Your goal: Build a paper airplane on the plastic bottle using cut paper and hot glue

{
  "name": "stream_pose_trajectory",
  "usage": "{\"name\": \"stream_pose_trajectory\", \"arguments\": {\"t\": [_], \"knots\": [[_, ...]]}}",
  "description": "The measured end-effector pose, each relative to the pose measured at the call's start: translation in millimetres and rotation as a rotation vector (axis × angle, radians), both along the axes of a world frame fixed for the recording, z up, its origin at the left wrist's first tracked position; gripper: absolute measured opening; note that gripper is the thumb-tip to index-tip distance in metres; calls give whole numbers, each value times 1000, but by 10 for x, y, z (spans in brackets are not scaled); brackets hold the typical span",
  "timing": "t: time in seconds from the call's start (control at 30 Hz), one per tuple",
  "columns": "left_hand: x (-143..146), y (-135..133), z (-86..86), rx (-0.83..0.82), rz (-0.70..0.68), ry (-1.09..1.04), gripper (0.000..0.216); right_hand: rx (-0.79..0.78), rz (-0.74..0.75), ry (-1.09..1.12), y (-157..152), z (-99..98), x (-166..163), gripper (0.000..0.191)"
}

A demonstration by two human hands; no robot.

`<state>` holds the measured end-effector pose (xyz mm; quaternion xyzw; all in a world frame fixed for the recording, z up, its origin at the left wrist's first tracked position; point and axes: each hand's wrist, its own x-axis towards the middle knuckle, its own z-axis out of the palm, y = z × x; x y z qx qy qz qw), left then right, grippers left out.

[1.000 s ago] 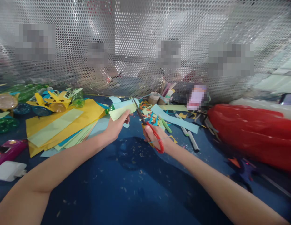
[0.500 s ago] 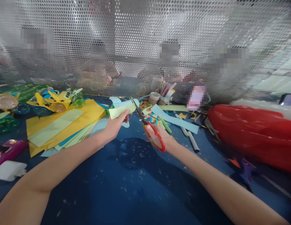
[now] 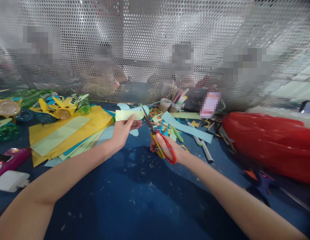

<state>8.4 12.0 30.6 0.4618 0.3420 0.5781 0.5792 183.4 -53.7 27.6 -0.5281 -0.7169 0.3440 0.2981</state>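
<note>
My left hand (image 3: 125, 128) pinches a strip of pale green paper (image 3: 123, 115) between thumb and fingers, holding it above the blue table. Fingers of my right hand (image 3: 161, 141) are through the red and yellow handles of a pair of scissors (image 3: 149, 121). The blades point up and to the left, at the right end of the strip; whether they touch it I cannot tell. Behind the strip lie light blue paper shapes (image 3: 123, 106). Small paper scraps (image 3: 163, 127) in orange, blue and green are heaped just beyond the scissors.
Yellow sheets (image 3: 95, 120) and green strips lie at left, near cut bottle pieces (image 3: 63, 113). A purple device (image 3: 15, 160) is at far left. On the right are markers (image 3: 206, 151), a red plastic bag (image 3: 267, 143) and a glue gun (image 3: 262, 181). Perforated metal (image 3: 145, 43) stands behind.
The green strip has tilted to nearly level, and my left fingers have straightened somewhat behind it. My right hand has turned slightly, so the yellow handle shows more.
</note>
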Motion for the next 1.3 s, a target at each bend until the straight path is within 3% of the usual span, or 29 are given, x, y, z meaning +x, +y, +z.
{"name": "stream_pose_trajectory", "arguments": {"t": [0.27,0.47,1.3], "knots": [[-2,-19,4,50,-29,44,27,29,4,-100,0,39,17,59],[-2,-30,3,70,-65,86,30,91,0,-44,-2,38,-1,56],[-29,-14,10,102,-24,127,26,19,18,8,-19,64,-3,54]]}}
